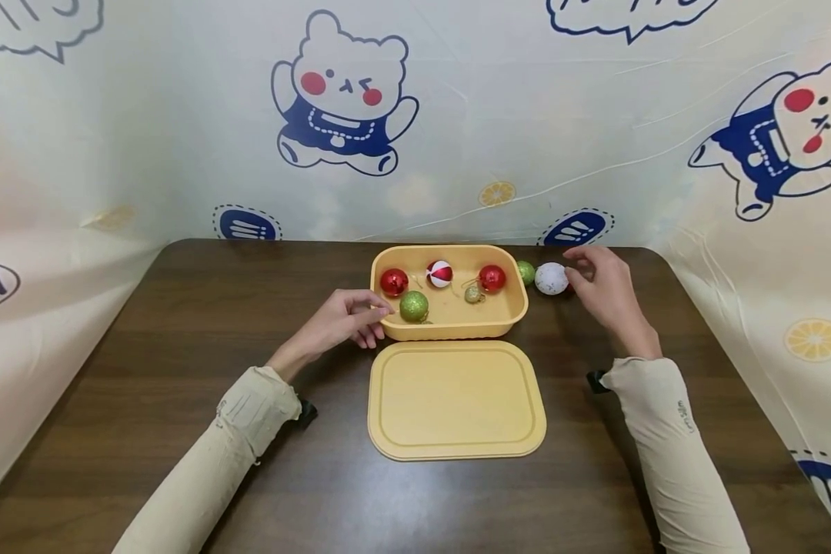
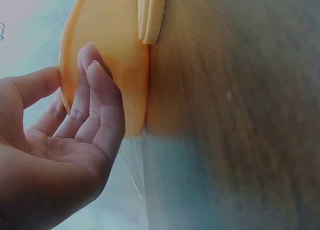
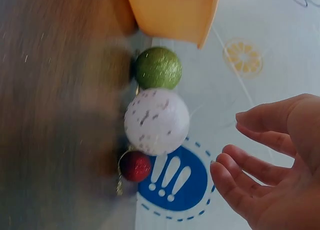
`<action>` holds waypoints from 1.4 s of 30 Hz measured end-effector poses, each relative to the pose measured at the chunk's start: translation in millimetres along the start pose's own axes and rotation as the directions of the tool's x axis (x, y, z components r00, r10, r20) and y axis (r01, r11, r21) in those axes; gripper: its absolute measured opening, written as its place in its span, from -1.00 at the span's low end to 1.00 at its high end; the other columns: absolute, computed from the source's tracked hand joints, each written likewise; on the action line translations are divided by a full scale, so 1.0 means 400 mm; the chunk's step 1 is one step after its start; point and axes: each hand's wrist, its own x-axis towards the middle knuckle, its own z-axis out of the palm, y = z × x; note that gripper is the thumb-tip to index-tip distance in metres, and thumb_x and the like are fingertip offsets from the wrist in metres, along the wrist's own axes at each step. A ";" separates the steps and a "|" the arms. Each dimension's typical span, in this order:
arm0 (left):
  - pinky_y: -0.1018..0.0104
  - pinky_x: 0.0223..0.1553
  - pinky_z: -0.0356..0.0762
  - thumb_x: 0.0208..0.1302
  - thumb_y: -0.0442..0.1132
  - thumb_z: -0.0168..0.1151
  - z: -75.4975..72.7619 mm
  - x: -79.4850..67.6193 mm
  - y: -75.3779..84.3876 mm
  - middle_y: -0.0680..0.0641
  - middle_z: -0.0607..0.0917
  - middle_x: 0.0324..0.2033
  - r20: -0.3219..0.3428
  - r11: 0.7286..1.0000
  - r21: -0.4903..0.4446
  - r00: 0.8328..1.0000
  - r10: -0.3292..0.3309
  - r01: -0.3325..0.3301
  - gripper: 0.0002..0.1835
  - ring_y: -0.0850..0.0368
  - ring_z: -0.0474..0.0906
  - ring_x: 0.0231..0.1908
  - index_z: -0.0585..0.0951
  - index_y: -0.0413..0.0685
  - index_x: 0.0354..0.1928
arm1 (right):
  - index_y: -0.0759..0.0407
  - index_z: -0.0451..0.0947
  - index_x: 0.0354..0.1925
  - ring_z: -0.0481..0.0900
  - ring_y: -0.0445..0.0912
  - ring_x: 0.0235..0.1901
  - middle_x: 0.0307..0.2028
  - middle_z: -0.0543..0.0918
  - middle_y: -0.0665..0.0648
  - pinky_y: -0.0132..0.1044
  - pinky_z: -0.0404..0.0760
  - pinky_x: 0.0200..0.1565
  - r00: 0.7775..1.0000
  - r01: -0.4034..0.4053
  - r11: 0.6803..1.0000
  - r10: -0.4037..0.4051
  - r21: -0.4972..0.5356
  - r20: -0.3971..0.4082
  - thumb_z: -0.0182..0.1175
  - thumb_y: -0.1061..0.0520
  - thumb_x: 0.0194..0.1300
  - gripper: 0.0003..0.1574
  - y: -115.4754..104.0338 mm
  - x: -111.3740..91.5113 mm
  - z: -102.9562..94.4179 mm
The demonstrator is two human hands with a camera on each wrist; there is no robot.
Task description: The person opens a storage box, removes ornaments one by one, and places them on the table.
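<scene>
A yellow plastic box (image 1: 450,331) stands open on the table, with several Christmas ball ornaments inside. They include shiny red balls (image 1: 394,282), a glittery green ball (image 1: 413,306), a red-and-white ball (image 1: 439,274) and a small gold ball (image 1: 473,295). My left hand (image 1: 346,317) is at the box's left end, a fingertip at its rim and the other fingers loosely bent before the outer wall. Right of the box lie a green ball (image 3: 158,68), a speckled white ball (image 3: 157,122) and a small dark red ball (image 3: 136,166). Near them my right hand (image 1: 604,288) hovers, fingers apart, holding nothing.
A matching yellow lid (image 1: 457,400) lies flat on the brown wooden table (image 1: 305,485), just in front of the box. A patterned cloth (image 1: 471,131) with cartoon bears hangs behind the table and along both sides.
</scene>
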 end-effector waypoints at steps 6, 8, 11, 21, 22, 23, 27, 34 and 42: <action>0.11 -0.45 0.70 0.45 -0.20 0.19 0.001 0.001 0.000 -0.34 0.70 -0.42 -0.002 1.000 0.001 1.000 0.009 -0.009 -0.68 -0.01 0.63 -0.55 0.60 -0.36 0.04 | 0.36 0.58 0.04 0.57 0.21 -0.08 -0.03 0.58 0.37 0.12 0.62 -0.07 0.998 0.057 0.998 -0.057 0.004 0.001 0.20 0.32 0.35 -0.70 -0.036 0.001 0.018; 0.12 -0.46 0.70 0.45 -0.20 0.19 0.001 0.001 0.000 -0.34 0.70 -0.42 -0.002 1.000 0.001 1.000 0.010 -0.010 -0.68 -0.01 0.63 -0.55 0.60 -0.36 0.04 | 0.37 0.58 0.03 0.56 0.19 -0.11 -0.04 0.58 0.37 0.10 0.61 -0.10 0.997 0.082 0.997 -0.082 -0.002 0.002 0.20 0.32 0.34 -0.70 -0.044 0.000 0.025; 0.11 -0.46 0.70 0.46 -0.21 0.19 0.002 0.000 0.000 -0.33 0.70 -0.43 -0.002 1.000 0.003 1.000 0.009 -0.009 -0.68 -0.01 0.63 -0.55 0.60 -0.36 0.03 | 0.35 0.58 0.04 0.54 0.18 -0.12 -0.02 0.58 0.35 0.09 0.61 -0.11 0.994 0.107 0.994 -0.107 -0.013 0.026 0.20 0.31 0.34 -0.70 -0.055 -0.003 0.035; 0.09 -0.45 0.70 0.44 -0.20 0.20 0.000 0.008 0.008 -0.32 0.70 -0.42 -0.008 1.000 0.025 1.000 0.006 -0.006 -0.68 -0.05 0.63 -0.54 0.61 -0.34 0.03 | 0.35 0.56 0.07 0.57 0.18 -0.06 0.07 0.55 0.33 0.11 0.67 -0.05 0.990 0.113 0.994 -0.112 0.000 0.089 0.18 0.31 0.37 -0.69 -0.087 -0.007 0.060; 0.09 -0.45 0.70 0.44 -0.20 0.21 0.000 0.007 0.009 -0.33 0.70 -0.42 -0.009 1.000 0.025 1.000 0.005 -0.005 -0.69 -0.06 0.64 -0.54 0.61 -0.33 0.03 | 0.35 0.56 0.07 0.57 0.18 -0.06 0.07 0.55 0.34 0.11 0.66 -0.04 0.988 0.119 0.993 -0.118 -0.002 0.095 0.19 0.31 0.36 -0.68 -0.092 -0.008 0.062; 0.08 -0.45 0.70 0.44 -0.20 0.21 0.000 0.006 0.009 -0.34 0.70 -0.42 -0.009 1.000 0.022 1.000 0.004 -0.004 -0.69 -0.06 0.63 -0.54 0.62 -0.33 0.03 | 0.35 0.56 0.07 0.56 0.18 -0.05 0.07 0.55 0.34 0.11 0.66 -0.04 0.987 0.125 0.992 -0.124 -0.005 0.101 0.21 0.31 0.35 -0.67 -0.096 -0.008 0.065; 0.08 -0.44 0.70 0.44 -0.21 0.21 0.002 0.002 0.003 -0.35 0.69 -0.42 -0.001 1.000 0.013 1.000 0.002 -0.002 -0.68 -0.05 0.64 -0.55 0.61 -0.34 0.03 | 0.36 0.56 0.08 0.52 0.22 0.01 0.10 0.53 0.36 0.14 0.64 0.00 0.981 0.137 0.991 -0.135 -0.006 0.140 0.24 0.32 0.33 -0.65 -0.114 -0.016 0.079; 0.08 -0.47 0.70 0.45 -0.21 0.20 0.001 -0.001 -0.009 -0.40 0.69 -0.42 -0.001 1.000 -0.010 1.000 0.015 -0.015 -0.66 0.01 0.64 -0.57 0.59 -0.40 0.03 | 0.33 0.56 0.11 0.48 0.19 0.04 0.13 0.53 0.33 0.12 0.60 0.04 0.968 0.165 0.986 -0.162 0.000 0.190 0.22 0.29 0.36 -0.64 -0.137 -0.025 0.113; 0.13 -0.48 0.70 0.44 -0.21 0.20 0.003 0.004 -0.006 -0.37 0.69 -0.43 0.000 1.000 -0.008 1.000 0.020 -0.020 -0.68 0.00 0.64 -0.57 0.60 -0.37 0.02 | 0.35 0.58 0.05 0.50 0.16 0.03 0.03 0.59 0.31 0.08 0.56 0.08 0.949 0.230 0.973 -0.228 0.014 0.217 0.25 0.31 0.32 -0.67 -0.150 -0.017 0.148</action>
